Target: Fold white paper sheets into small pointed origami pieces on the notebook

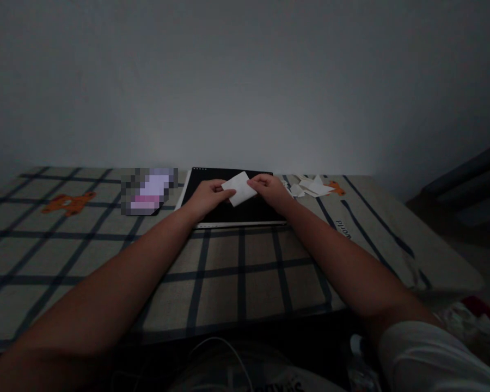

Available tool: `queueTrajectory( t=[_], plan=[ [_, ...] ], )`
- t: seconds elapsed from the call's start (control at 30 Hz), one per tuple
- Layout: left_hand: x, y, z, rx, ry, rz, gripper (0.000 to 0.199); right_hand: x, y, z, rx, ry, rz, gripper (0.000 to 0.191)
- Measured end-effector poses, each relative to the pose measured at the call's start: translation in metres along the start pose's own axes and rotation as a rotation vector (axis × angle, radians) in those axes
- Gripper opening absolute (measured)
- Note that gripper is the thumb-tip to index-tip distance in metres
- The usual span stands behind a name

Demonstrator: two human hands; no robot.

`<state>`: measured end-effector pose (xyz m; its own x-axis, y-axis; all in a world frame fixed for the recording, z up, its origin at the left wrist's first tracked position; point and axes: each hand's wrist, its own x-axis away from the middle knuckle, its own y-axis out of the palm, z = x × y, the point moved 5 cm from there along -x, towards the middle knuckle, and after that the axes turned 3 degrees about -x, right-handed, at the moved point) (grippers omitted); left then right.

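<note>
A small white piece of paper [240, 188] is held up between my two hands, tilted, with its corners at an angle. My left hand [209, 197] pinches its left side between thumb and fingers. On the upper right edge, the fingertips of my right hand [271, 190] are closed on the same paper. Beneath both hands lies a flat black sheet or folder [239, 213] with a white edge along its left and front. Several white paper pieces [313, 186] lie in a loose heap just right of my right hand.
A checked tablecloth [224, 283] covers the table, which stands against a grey wall [245, 81]. A blurred-out phone-like object [151, 190] lies to the left. Below the table's front edge are a white cable [224, 340] and, at right, a clear bottle [360, 365].
</note>
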<state>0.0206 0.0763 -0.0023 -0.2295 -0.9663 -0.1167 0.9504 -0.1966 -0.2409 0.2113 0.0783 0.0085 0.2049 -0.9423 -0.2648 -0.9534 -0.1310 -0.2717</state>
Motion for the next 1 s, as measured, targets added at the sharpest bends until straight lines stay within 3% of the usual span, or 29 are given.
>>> queueTrajectory(
  t=[0.2,0.4,0.67,0.87,1.0],
  plan=[
    [0.003,-0.004,0.005,0.001,0.000,0.058,0.041,0.000,0.002,-0.005,0.066,-0.078,-0.055,0.031],
    [0.004,-0.002,0.003,-0.064,-0.034,0.011,0.037,-0.001,0.003,-0.002,0.059,-0.088,-0.030,0.030],
    [0.002,0.000,0.002,-0.111,0.032,-0.036,0.021,0.001,0.005,-0.005,0.055,-0.069,-0.051,0.029],
    [0.006,0.003,0.008,-0.037,0.035,-0.038,0.030,0.002,0.011,-0.008,0.054,-0.080,-0.135,0.028],
    [0.007,0.002,0.010,-0.077,0.069,0.001,0.034,0.002,0.012,-0.007,0.048,-0.076,-0.116,0.027]
  ],
)
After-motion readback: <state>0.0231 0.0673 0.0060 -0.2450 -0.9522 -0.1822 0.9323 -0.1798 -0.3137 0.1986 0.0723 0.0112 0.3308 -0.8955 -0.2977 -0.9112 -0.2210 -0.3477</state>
